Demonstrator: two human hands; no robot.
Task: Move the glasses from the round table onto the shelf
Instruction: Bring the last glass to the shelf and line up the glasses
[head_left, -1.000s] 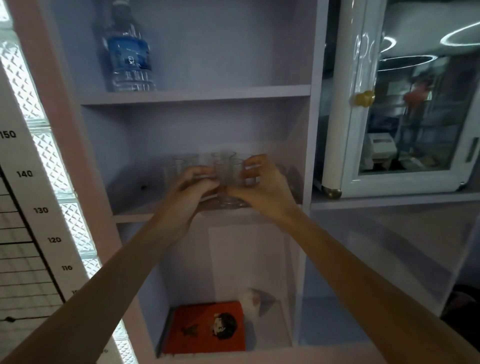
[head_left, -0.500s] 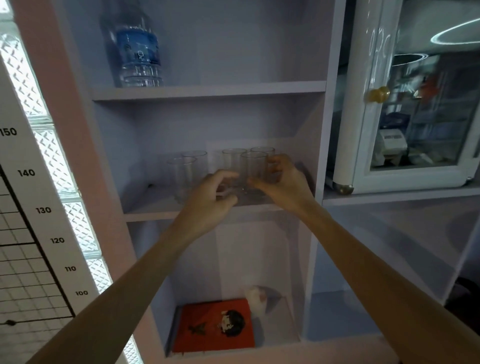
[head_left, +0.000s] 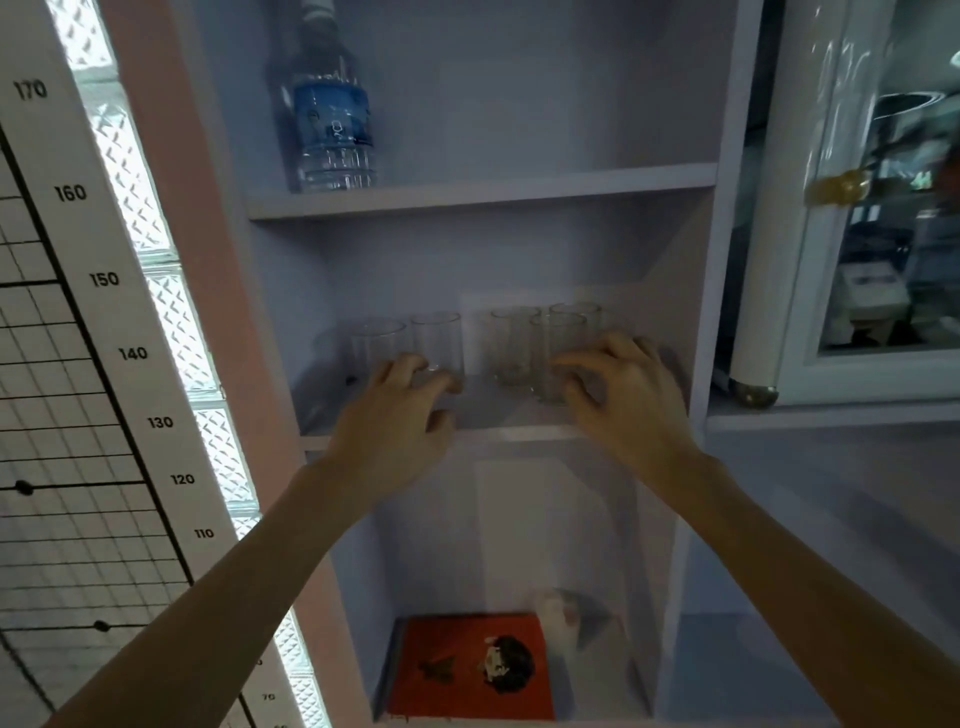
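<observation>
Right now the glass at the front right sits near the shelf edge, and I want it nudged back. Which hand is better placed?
Right hand: its fingers are right at that front glass, while the left hand sits farther off by the left glasses.

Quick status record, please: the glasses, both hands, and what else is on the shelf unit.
glasses: about five, clear, upright, on the middle shelf
left hand: fingers loosely curled, holds nothing, in front of the leftmost ones
right hand: fingers loosely curled by the front right glass; touch unclear
upper shelf: bottle with blue label, upright
bottom compartment: red book lying flat
right of unit: cabinet with glass door
</observation>
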